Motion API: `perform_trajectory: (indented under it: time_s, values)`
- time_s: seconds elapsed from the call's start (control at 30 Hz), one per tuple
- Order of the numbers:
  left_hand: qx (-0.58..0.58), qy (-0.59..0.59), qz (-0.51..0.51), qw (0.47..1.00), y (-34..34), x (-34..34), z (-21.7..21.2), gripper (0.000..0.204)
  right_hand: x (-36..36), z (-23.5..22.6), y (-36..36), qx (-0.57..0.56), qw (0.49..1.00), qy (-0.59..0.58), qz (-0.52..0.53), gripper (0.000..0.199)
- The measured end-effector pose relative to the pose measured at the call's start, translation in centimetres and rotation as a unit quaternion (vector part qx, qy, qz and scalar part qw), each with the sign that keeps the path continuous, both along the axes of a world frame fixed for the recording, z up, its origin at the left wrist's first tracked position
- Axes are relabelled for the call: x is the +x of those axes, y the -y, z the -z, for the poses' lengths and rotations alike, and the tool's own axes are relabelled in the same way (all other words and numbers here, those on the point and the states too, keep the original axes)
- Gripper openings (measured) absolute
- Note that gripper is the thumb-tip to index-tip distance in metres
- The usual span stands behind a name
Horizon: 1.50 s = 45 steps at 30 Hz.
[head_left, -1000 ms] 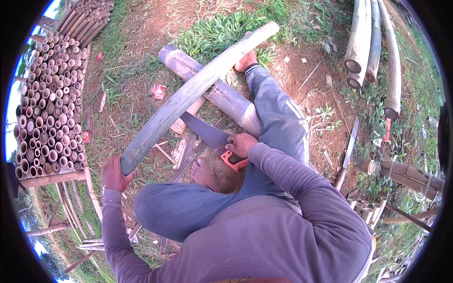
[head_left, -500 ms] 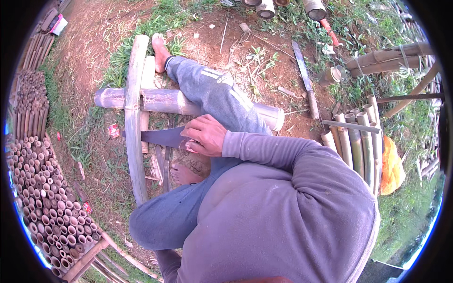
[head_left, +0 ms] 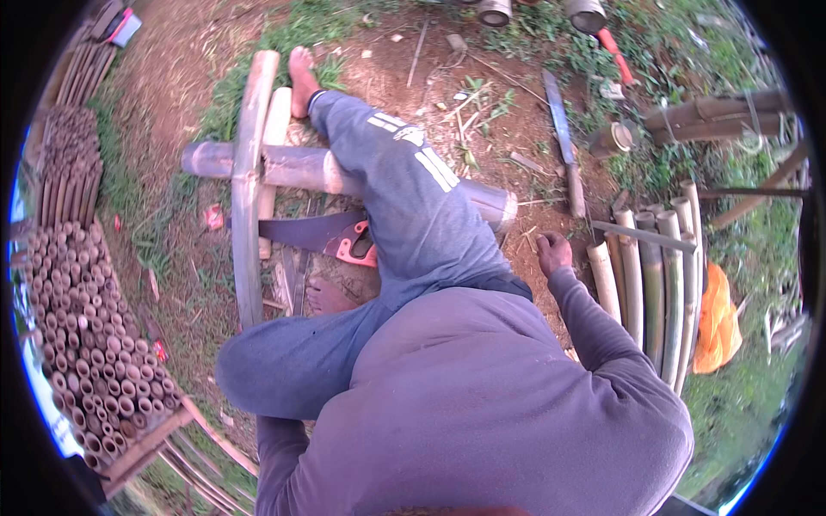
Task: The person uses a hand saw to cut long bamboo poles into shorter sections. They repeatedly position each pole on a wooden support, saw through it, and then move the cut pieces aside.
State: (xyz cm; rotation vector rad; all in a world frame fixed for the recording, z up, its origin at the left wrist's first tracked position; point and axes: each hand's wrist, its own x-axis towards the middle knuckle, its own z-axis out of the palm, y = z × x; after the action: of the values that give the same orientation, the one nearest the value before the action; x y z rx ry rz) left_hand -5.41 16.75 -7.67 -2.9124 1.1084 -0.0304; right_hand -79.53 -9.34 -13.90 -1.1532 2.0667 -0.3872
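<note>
My right hand (head_left: pixel 553 252) is off to my right above the bare soil, with nothing seen in it and its fingers loosely bent and apart. Just beyond it lies a long knife (head_left: pixel 575 191), its wooden handle toward me. A hand saw (head_left: pixel 303 234) with an orange handle (head_left: pixel 354 247) rests under the split bamboo pole (head_left: pixel 247 189), by my bent leg. That pole crosses over a thick bamboo log (head_left: pixel 301 165), and my outstretched leg lies across the log. My left hand is hidden; only its sleeve (head_left: pixel 280 456) shows at the lower edge.
Cut bamboo poles (head_left: pixel 669 267) stand bundled at right, with a flat blade (head_left: pixel 644 234) across them and an orange cloth (head_left: pixel 718 322) beside. Stacked bamboo tubes (head_left: pixel 95 344) fill the left. A short bamboo piece (head_left: pixel 611 139) sits near the knife. Tied poles (head_left: pixel 723 116) are at far right.
My right hand has let go of the saw and swung to the right, near the knife handle. The saw's orange handle is now visible. The view has shifted slightly.
</note>
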Motion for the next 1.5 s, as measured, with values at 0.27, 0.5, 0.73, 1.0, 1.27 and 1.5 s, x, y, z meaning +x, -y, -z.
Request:
perform_trajectory:
  time_s: [0.27,0.5,0.73,1.0,1.27,1.5]
  values:
    - [-0.090,-0.021,-0.058,0.994,1.9,-6.3,1.3,0.090,11.1,-4.6,7.1,-0.257,0.934,0.064,-0.240,0.043]
    - [-0.065,-0.071,-0.028,0.995,8.3,-3.0,1.3,0.103,26.4,-12.5,13.4,-0.434,0.747,-0.039,-0.502,0.043]
    - [-0.087,-0.136,0.128,0.979,19.8,-0.2,-1.7,0.100,31.1,-11.0,13.6,-0.379,0.723,-0.185,-0.547,0.047]
    - [-0.053,-0.243,0.085,0.965,25.2,0.0,0.8,0.109,32.2,-11.9,14.0,-0.342,0.734,-0.197,-0.552,0.043]
    - [-0.350,-0.205,0.013,0.914,22.8,4.9,-16.5,0.086,32.1,-11.0,14.1,-0.336,0.737,-0.199,-0.551,0.042]
    - [-0.734,-0.289,-0.024,0.614,18.4,12.1,-24.3,0.072,31.6,-11.5,14.3,-0.325,0.751,-0.187,-0.544,0.044]
